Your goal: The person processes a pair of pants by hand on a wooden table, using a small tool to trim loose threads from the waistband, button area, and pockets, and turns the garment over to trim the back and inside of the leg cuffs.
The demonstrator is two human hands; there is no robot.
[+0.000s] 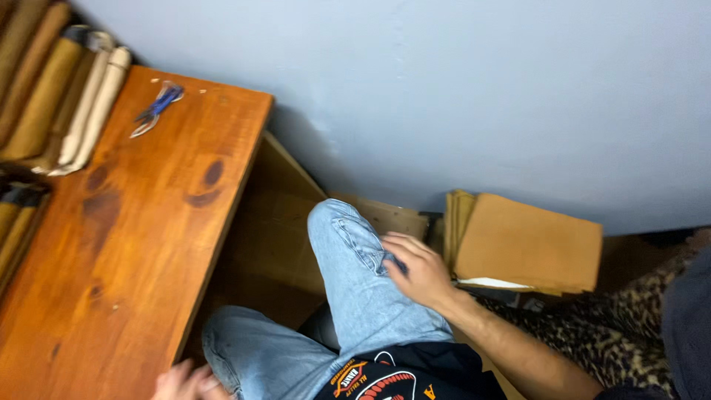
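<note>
**Seated Position: Hand Placement Beside the Wooden Tabletop**

Reference landmark: the orange-brown wooden tabletop (126,244), which fills the left part of the view.

1. On the tabletop's far left edge lie several rolls of tan and cream material (63,96), side by side. Just right of them, at the far end of the tabletop, lie blue-handled scissors (154,108).

2. At the tabletop's near right corner, the left hand (185,383) sits at the bottom edge of the view, blurred and partly cut off. Whether its fingers are open or closed cannot be told; it appears to touch the tabletop's edge and lies just beside the near knee.

3. Right of the tabletop are the person's legs in light blue jeans (363,296), one knee raised. A black shirt hem (404,374) with an orange and red print lies below them.

4. The right hand (418,270) rests on the raised thigh, at the jeans pocket. The forearm runs in from the lower right. The fingers are loosely curled, tips at the pocket opening; a small dark item shows under them, too hidden to identify.

5. Further right of the tabletop, a stack of tan folded sheets (529,244) leans at the foot of a pale blue-grey wall (444,89). Leopard-print fabric (622,326) lies at the far right. A brown cardboard panel (278,215) stands between tabletop and wall.
</note>
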